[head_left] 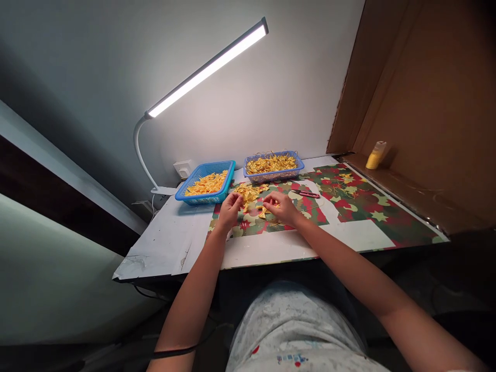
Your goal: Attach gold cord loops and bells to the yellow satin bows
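My left hand is closed in a pinch at the left edge of a small pile of yellow ribbon bows. What lies between its fingertips is too small to make out. Facing it, my right hand is bent over the table with thumb and fingers pinched at a yellow bow. Both hands stay low over the camouflage-patterned sheet. Right of the pile lies a pair of pink-handled thread snips.
A blue basket of yellow pieces stands back left. Behind the pile, another basket holds gold ties. A lit lamp hangs over the table. Loose yellow bits lie right, near a yellow-filled bottle and cardboard wall.
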The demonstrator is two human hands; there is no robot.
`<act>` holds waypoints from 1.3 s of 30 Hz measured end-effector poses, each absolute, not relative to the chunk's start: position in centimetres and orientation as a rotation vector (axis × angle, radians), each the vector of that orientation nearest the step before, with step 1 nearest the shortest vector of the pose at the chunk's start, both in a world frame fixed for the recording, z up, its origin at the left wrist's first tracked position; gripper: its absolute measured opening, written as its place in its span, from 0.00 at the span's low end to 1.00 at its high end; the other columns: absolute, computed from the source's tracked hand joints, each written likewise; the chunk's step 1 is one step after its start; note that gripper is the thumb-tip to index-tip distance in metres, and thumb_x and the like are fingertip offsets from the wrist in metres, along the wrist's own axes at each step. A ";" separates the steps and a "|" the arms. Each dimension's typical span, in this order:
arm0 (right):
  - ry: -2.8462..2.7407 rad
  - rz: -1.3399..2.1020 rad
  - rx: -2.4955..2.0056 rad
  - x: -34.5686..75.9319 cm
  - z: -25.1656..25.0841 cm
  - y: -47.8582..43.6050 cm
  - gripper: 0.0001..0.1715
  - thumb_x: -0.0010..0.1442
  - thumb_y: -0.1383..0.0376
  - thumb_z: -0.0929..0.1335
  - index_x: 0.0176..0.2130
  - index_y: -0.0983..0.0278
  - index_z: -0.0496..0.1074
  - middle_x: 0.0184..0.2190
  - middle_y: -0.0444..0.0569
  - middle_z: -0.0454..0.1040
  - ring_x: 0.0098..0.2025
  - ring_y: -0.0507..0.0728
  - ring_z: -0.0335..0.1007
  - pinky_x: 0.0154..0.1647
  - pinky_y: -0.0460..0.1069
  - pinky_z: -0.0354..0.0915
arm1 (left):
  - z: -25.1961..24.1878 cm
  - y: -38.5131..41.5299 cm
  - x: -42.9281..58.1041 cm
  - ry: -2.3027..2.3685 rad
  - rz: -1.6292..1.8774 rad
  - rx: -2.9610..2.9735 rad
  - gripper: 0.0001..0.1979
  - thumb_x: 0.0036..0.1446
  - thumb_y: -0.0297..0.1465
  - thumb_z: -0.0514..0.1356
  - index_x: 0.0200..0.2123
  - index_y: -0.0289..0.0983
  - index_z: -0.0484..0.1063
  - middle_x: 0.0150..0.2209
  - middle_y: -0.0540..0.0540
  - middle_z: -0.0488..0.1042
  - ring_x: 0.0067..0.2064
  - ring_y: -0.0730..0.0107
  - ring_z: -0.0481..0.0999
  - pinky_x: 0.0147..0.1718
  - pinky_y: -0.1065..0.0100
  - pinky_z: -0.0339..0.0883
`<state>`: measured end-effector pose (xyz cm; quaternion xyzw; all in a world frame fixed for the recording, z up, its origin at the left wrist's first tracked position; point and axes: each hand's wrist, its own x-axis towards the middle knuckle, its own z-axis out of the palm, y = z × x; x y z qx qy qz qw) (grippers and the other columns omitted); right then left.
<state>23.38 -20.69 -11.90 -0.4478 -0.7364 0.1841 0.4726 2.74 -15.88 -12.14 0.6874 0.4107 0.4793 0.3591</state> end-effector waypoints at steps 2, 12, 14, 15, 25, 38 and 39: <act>-1.816 0.494 -1.063 22.9 -12.0 -20.8 0.07 0.58 0.62 0.68 0.31 0.63 0.71 0.31 0.48 0.74 0.34 0.54 0.67 0.37 0.49 0.61 | -12.3 -16.0 3.2 0.998 1.239 1.677 0.21 0.53 0.52 0.58 0.31 0.38 0.63 0.27 0.52 0.64 0.27 0.74 0.63 0.27 0.71 0.60; -1.764 0.614 -1.022 22.0 -12.5 -20.6 0.17 0.62 0.58 0.61 0.24 0.63 0.60 0.22 0.42 0.62 0.28 0.52 0.58 0.31 0.47 0.55 | -12.0 -17.5 4.7 0.807 1.014 1.477 0.18 0.47 0.43 0.66 0.29 0.36 0.67 0.26 0.54 0.67 0.25 0.79 0.66 0.26 0.75 0.61; -1.787 0.653 -1.001 22.1 -12.4 -20.6 0.17 0.61 0.57 0.60 0.24 0.63 0.59 0.22 0.41 0.61 0.27 0.51 0.57 0.30 0.47 0.54 | -12.0 -17.7 4.7 0.784 0.978 1.465 0.17 0.48 0.44 0.65 0.31 0.36 0.69 0.28 0.52 0.69 0.26 0.78 0.68 0.26 0.74 0.63; -1.805 0.674 -0.988 22.1 -12.4 -20.7 0.17 0.61 0.57 0.60 0.24 0.63 0.59 0.22 0.41 0.60 0.27 0.51 0.57 0.29 0.47 0.54 | -12.0 -17.8 4.7 0.773 0.965 1.465 0.18 0.48 0.44 0.65 0.33 0.36 0.69 0.29 0.52 0.70 0.27 0.78 0.69 0.26 0.74 0.63; -1.698 0.653 -0.977 21.9 -12.5 -21.2 0.14 0.54 0.57 0.69 0.33 0.62 0.62 0.27 0.41 0.68 0.28 0.51 0.64 0.30 0.46 0.62 | -12.5 -17.6 4.6 0.740 1.024 1.450 0.28 0.45 0.39 0.70 0.49 0.36 0.73 0.27 0.52 0.75 0.29 0.76 0.72 0.30 0.73 0.63; -1.654 0.362 -0.868 22.0 -12.9 -21.0 0.04 0.55 0.69 0.67 0.29 0.62 0.69 0.35 0.48 0.72 0.36 0.54 0.71 0.35 0.49 0.68 | -12.4 -17.8 4.9 0.733 1.066 1.370 0.33 0.42 0.33 0.73 0.53 0.34 0.70 0.29 0.48 0.80 0.32 0.69 0.78 0.36 0.69 0.68; -1.654 0.341 -0.869 22.0 -12.9 -21.0 0.04 0.56 0.69 0.67 0.29 0.62 0.69 0.35 0.48 0.72 0.37 0.55 0.71 0.35 0.49 0.68 | -12.5 -17.9 4.9 0.735 1.069 1.375 0.33 0.41 0.33 0.73 0.53 0.34 0.70 0.29 0.48 0.80 0.31 0.69 0.78 0.36 0.68 0.69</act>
